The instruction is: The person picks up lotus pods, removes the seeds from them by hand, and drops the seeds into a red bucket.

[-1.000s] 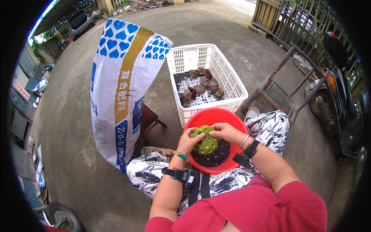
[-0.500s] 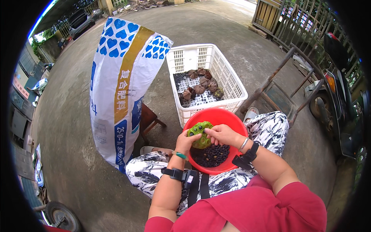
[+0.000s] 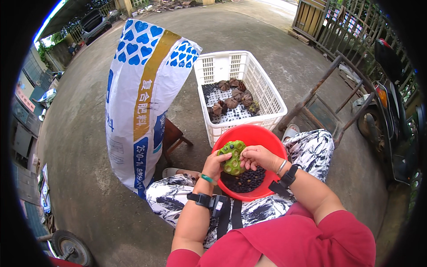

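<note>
Now | left fingers [image 3: 225, 156] — gripping green pod [image 3: 233, 166] | right fingers [image 3: 251, 154] — at its edge, grip unclear

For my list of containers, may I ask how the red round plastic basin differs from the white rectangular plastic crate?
The red round plastic basin has solid walls; the white rectangular plastic crate has slotted walls. The basin sits nearer; the crate stands beyond it. The basin holds small dark seeds; the crate holds brown wrinkled pods as well as small dark pieces. Both are open at the top.
</note>
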Tool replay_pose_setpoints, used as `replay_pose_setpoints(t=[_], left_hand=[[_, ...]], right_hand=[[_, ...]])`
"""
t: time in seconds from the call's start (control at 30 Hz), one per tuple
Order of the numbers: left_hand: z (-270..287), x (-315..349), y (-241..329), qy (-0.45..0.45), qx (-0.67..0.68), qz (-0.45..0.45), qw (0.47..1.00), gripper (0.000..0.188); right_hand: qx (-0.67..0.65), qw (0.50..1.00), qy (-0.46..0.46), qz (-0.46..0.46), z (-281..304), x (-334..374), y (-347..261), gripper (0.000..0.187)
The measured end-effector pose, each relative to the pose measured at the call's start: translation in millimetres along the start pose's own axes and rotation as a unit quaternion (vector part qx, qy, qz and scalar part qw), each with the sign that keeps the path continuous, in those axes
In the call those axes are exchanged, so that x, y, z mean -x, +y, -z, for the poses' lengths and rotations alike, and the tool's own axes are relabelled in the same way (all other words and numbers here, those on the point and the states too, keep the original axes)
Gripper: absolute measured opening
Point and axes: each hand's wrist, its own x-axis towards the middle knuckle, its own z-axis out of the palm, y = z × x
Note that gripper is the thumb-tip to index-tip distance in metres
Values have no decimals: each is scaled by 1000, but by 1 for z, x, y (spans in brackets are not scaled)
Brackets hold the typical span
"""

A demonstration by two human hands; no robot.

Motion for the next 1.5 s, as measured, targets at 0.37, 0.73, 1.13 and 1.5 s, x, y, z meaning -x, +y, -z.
replay_pose_setpoints(t=[0.37, 0.73, 1.13, 1.5], left_hand=[[4, -1, -7, 18, -172, -60, 983, 32], [1, 0, -6, -1, -156, -29, 987, 31], [12, -11, -18, 110, -155, -92, 977, 38], [5, -6, -13, 79, -294, -139, 942, 31]], right_hand=[[95, 989, 86, -76, -18, -7, -9, 42], [116, 988, 74, -71, -17, -1, -12, 39], [-75, 997, -7, 20, 0, -7, 8, 36], [23, 998, 48, -29, -12, -8, 5, 31]])
